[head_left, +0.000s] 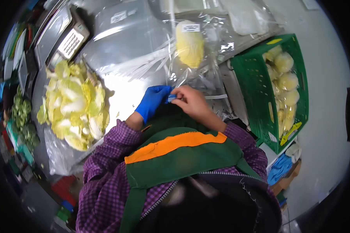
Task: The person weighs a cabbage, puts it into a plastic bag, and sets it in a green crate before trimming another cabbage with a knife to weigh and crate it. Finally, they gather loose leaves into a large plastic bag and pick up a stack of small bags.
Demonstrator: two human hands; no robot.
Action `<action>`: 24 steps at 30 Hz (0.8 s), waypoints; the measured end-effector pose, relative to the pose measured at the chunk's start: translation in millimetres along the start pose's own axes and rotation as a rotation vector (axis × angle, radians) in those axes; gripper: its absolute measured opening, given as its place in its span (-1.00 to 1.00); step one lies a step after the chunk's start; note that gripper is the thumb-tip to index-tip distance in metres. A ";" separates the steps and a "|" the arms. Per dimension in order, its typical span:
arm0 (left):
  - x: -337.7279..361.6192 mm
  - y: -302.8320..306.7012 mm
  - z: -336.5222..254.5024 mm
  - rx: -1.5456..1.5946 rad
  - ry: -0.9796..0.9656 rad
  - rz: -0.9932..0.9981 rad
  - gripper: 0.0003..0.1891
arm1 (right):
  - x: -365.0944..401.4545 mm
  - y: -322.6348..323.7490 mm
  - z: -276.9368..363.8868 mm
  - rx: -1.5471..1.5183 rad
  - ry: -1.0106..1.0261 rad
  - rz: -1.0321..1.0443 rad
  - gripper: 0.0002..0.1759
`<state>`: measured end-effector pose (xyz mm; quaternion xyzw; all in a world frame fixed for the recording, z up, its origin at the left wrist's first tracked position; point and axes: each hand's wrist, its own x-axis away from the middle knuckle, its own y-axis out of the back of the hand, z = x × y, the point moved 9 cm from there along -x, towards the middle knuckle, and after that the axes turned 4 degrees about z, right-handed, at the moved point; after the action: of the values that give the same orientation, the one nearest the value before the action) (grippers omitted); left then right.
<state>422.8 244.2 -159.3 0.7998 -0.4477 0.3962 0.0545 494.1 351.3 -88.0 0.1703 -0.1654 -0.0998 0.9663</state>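
Note:
My left hand (153,100), in a blue glove, is closed at the front edge of the metal table, its fingertips meeting those of my right hand. My bare right hand (188,101) pinches a small blue piece (170,98) beside the glove; I cannot tell whether it is part of the glove. Just beyond both hands lies a clear plastic bag (217,42) with a labelled napa cabbage (189,46) in it. A white strip (216,97) runs out to the right of my right hand. Several thin white strips (144,66) lie ahead of my left hand.
Loose cabbage leaves (76,105) are heaped at the left, by a clear plastic sheet (58,153). A scale (68,40) stands at the back left of the metal table (124,50). On the right, a green crate (256,105) holds several wrapped cabbages (287,81).

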 end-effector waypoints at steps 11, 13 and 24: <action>-14.8 9.6 -10.3 -0.064 -0.122 0.048 -0.78 | 79.7 -18.3 -47.0 0.361 -0.039 0.036 -0.90; -17.8 2.9 -4.9 0.012 -0.133 0.103 -0.80 | 103.9 -15.3 -62.6 0.361 -0.203 0.089 -0.89; -22.8 -2.0 -5.4 -0.068 -0.188 0.111 -0.81 | 14.6 -18.4 -9.7 0.221 -0.012 -0.205 -0.85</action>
<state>414.7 263.2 -170.7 0.8051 -0.5075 0.3066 0.0173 508.6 333.5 -99.2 0.2912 -0.1631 -0.1803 0.9253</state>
